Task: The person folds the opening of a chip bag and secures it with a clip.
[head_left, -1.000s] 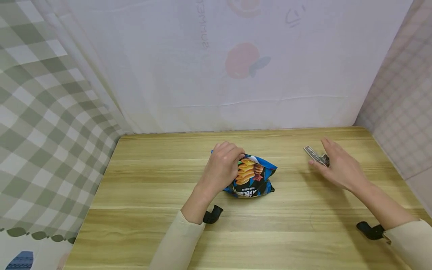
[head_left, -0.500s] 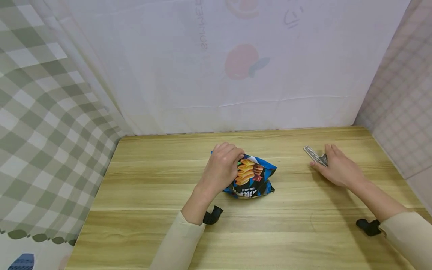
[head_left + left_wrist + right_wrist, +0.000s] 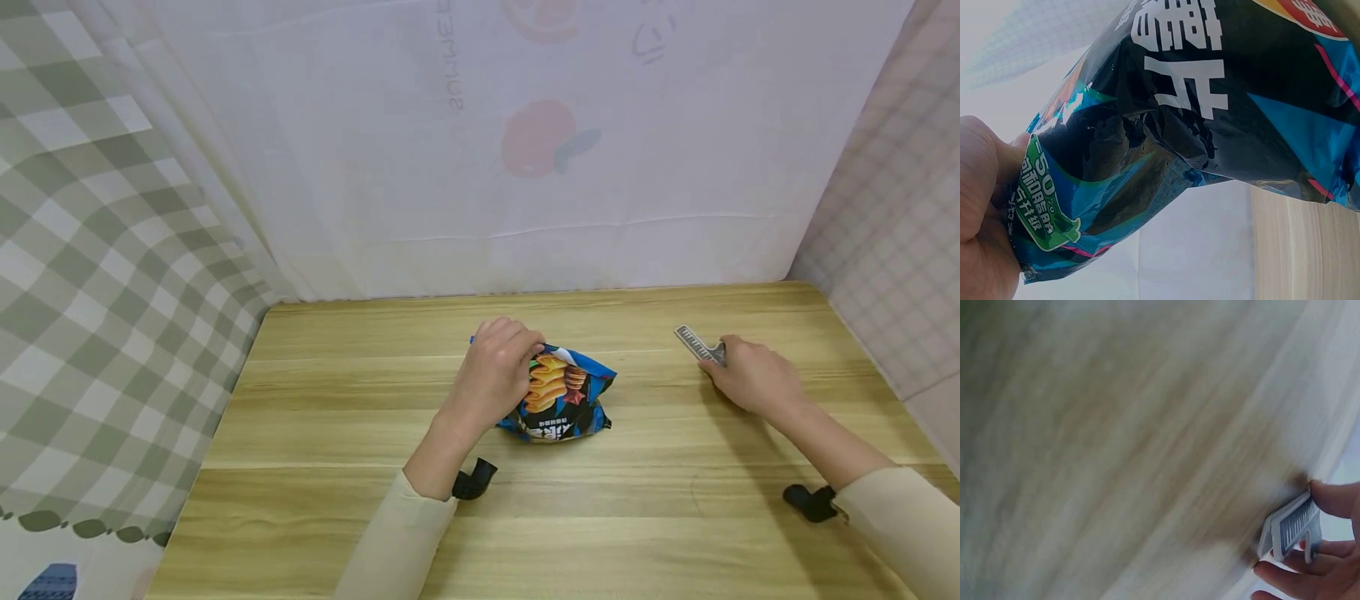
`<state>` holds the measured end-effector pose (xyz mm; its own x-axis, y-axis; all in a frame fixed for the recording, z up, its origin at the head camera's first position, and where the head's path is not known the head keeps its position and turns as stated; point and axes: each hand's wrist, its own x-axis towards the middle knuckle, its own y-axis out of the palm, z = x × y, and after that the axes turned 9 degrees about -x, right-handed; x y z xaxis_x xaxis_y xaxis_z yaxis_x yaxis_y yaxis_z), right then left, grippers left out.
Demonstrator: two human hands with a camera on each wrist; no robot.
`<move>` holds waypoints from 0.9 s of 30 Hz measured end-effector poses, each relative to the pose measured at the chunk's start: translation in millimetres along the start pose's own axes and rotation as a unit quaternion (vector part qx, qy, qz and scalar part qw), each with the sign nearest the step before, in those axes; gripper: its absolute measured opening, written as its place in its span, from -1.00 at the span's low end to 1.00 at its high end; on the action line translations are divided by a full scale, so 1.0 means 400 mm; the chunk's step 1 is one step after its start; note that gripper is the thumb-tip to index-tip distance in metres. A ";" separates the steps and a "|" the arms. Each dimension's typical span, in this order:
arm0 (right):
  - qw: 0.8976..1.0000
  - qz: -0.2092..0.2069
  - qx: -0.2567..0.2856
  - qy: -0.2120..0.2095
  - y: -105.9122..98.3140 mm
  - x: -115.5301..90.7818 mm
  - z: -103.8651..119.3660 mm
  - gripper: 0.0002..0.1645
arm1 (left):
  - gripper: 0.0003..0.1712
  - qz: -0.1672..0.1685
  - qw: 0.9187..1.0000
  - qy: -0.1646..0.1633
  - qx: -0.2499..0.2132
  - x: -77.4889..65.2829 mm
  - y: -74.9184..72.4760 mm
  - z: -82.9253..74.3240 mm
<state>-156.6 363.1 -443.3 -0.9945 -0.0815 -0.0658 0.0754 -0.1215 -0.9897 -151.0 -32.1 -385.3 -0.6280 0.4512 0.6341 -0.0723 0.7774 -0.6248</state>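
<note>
A blue and black snack bag (image 3: 562,400), printed with golden wavy chips, sits near the middle of the wooden table. My left hand (image 3: 491,367) grips its gathered upper end, covering that part in the head view. In the left wrist view the bag's crinkled film (image 3: 1166,144) fills most of the picture, pinched by the left hand (image 3: 982,212) at its narrow end. Farther right, my right hand (image 3: 757,379) holds a clip (image 3: 693,343) with a piano-key pattern, thumb on one side and fingers on the other. The right wrist view shows the clip close over the tabletop.
The wooden table (image 3: 315,500) runs back to a white printed cloth (image 3: 375,167). Green checked fabric (image 3: 112,292) hangs on the left, and a pale grid cloth (image 3: 892,250) on the right. Black wrist mounts (image 3: 474,479) stick out beside both sleeves.
My right hand has come down onto the clip, and its spread fingers have closed round it. The left hand and the snack bag have stayed in place.
</note>
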 end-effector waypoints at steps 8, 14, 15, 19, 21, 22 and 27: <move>0.997 -0.073 -0.023 -0.007 0.005 -0.006 0.020 -0.61 | -0.94 0.001 1.000 0.001 0.000 0.002 0.002 0.000; 0.996 -0.084 -0.028 -0.009 -0.002 -0.012 0.038 -0.47 | -0.95 0.001 1.000 0.002 0.000 0.002 0.003 0.000; 0.996 -0.086 -0.024 -0.010 -0.002 -0.013 0.039 -0.47 | -0.95 0.001 1.000 0.003 0.000 0.002 0.003 0.000; 0.995 -0.099 0.001 -0.022 -0.001 -0.015 0.045 -0.64 | -0.94 -0.001 1.000 0.006 0.004 0.002 0.002 0.000; 0.994 -0.104 0.016 -0.024 0.000 -0.016 0.047 -0.72 | -0.94 -0.001 1.000 0.007 0.004 0.002 0.002 0.000; 0.994 -0.104 0.022 -0.023 0.001 -0.016 0.047 -0.68 | -0.94 -0.001 1.000 0.007 0.004 0.002 0.002 0.000; 0.993 -0.108 0.042 0.000 0.000 -0.017 0.045 -0.64 | -0.93 -0.002 1.000 0.009 0.002 0.003 0.004 0.002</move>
<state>-148.6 345.9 -440.4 -0.9881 -0.0450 0.1468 -0.1336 -0.2186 -0.9666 -152.5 -30.5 -386.0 -0.6135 0.4558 0.6449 -0.0785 0.7774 -0.6241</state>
